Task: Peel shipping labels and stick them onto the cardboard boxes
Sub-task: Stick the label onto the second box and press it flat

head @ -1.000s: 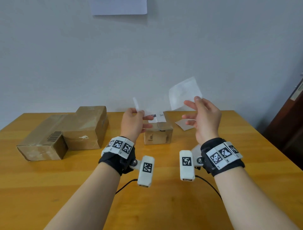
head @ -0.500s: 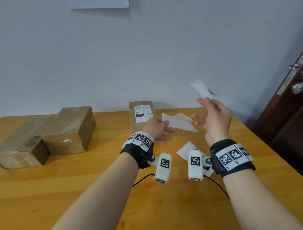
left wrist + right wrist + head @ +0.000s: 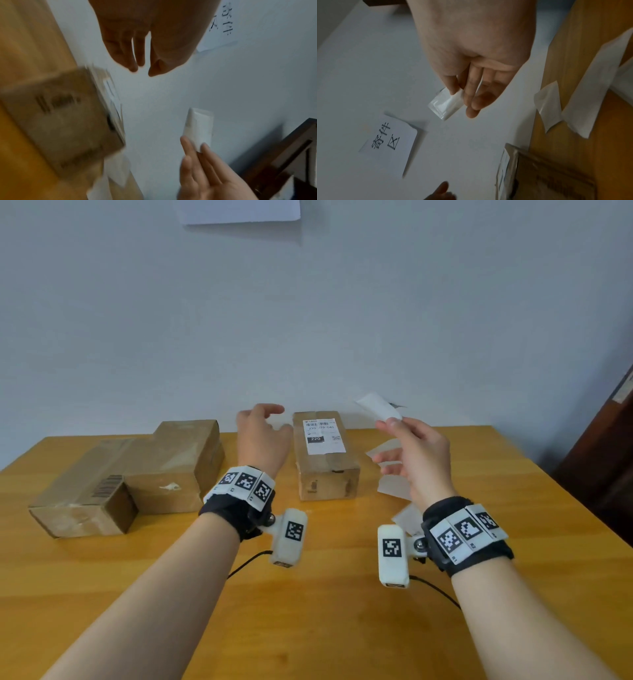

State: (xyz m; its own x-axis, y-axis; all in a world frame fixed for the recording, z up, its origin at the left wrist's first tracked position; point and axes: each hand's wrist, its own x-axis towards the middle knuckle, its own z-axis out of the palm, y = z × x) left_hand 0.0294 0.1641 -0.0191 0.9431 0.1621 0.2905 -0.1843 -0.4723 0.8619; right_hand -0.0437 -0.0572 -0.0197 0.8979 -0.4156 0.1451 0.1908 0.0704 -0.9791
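Observation:
A small cardboard box (image 3: pixel 327 474) stands on the wooden table (image 3: pixel 325 604) with a printed shipping label (image 3: pixel 321 436) stuck on its top. Just left of it my left hand (image 3: pixel 274 419) hovers with relaxed fingers and holds nothing; the left wrist view shows its empty fingertips (image 3: pixel 134 68). To the right of the box, my raised right hand (image 3: pixel 394 422) pinches a blank white slip of paper (image 3: pixel 376 405) between thumb and forefinger. The right wrist view shows the same slip (image 3: pixel 445 104) in that pinch. Two larger unlabelled cardboard boxes (image 3: pixel 137 474) lie at the left.
Several loose white paper sheets (image 3: pixel 394 487) lie on the table right of the small box, partly behind my right hand. A paper sign (image 3: pixel 239 210) hangs on the wall. A dark door (image 3: pixel 609 467) stands at the far right.
My left hand has let go of the white sheet it held to the right of the small box and moved to the box's left side. The right hand still holds its slip, lower now.

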